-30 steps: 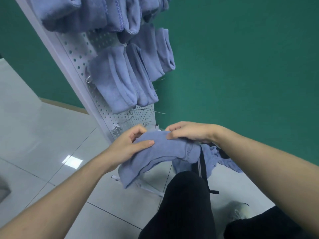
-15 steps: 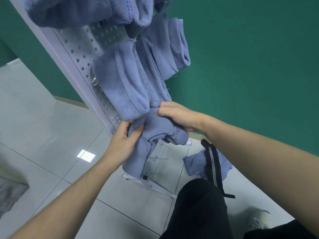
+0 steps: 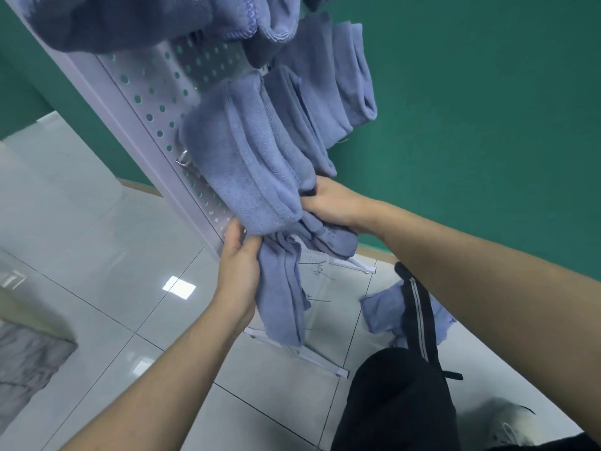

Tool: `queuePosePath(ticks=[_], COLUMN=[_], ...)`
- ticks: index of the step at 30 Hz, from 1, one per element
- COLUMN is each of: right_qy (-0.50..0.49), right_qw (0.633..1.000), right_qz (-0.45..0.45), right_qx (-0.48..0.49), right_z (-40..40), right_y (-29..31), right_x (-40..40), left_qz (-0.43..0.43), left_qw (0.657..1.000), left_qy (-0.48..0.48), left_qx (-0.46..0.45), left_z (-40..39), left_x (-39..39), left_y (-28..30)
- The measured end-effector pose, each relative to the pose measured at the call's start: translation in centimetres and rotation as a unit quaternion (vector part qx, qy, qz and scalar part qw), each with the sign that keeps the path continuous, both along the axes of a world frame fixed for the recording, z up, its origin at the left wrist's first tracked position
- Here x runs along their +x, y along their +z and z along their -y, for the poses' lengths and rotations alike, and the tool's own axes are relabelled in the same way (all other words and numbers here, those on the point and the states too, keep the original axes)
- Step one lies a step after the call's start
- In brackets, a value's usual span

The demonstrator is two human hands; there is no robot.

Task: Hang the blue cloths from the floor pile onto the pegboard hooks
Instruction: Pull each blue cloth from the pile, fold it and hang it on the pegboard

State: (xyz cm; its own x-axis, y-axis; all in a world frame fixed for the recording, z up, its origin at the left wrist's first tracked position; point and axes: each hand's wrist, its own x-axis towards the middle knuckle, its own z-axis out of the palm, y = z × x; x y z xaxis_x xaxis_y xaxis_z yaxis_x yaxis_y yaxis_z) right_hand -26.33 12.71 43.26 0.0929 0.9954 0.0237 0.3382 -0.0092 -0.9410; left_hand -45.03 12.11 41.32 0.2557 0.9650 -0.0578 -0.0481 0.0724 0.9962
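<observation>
I hold a blue cloth (image 3: 281,288) against the lower part of the white pegboard (image 3: 153,92). My left hand (image 3: 239,265) grips its left side and my right hand (image 3: 331,206) grips its upper right part, just under a hanging blue cloth (image 3: 247,161). The held cloth's top edge is hidden behind that hanging cloth, so any hook there is out of sight. Several more blue cloths (image 3: 328,83) hang higher on the board. A bare metal hook (image 3: 183,159) sticks out at the board's left. On the floor lies the remaining blue cloth pile (image 3: 377,310), partly behind a black strap.
The pegboard's white feet (image 3: 325,361) rest on the pale tiled floor (image 3: 97,255). A green wall (image 3: 487,125) stands behind. My black-trousered knee (image 3: 396,402) and a white shoe (image 3: 510,424) are at lower right. A grey fabric heap (image 3: 26,362) lies at the left edge.
Both hands have lifted the cloth from knee height up to the pegboard, and its top has slid under the hanging cloth. The view has tilted closer to the board.
</observation>
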Motion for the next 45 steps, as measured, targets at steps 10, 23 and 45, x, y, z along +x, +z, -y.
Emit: queuePosePath(ticks=[10, 23, 45], right_qy=[-0.019, 0.037, -0.026], right_qw=[0.997, 0.996, 0.993], right_qz=[0.046, 0.079, 0.112], right_qx=[0.063, 0.032, -0.025], right_z=[2.7, 3.9, 4.1], right_y=[-1.9, -2.1, -4.1], right_x=[-1.0, -2.3, -4.3], left_qz=[0.021, -0.126, -0.403], left_qw=[0.997, 0.989, 0.829], left_qy=[0.045, 0.048, -0.015], left_qx=[-0.057, 0.052, 0.387], left_z=[0.0, 1.3, 0.5], left_x=[0.8, -0.4, -2.9], left_y=[0.2, -0.5, -3.6])
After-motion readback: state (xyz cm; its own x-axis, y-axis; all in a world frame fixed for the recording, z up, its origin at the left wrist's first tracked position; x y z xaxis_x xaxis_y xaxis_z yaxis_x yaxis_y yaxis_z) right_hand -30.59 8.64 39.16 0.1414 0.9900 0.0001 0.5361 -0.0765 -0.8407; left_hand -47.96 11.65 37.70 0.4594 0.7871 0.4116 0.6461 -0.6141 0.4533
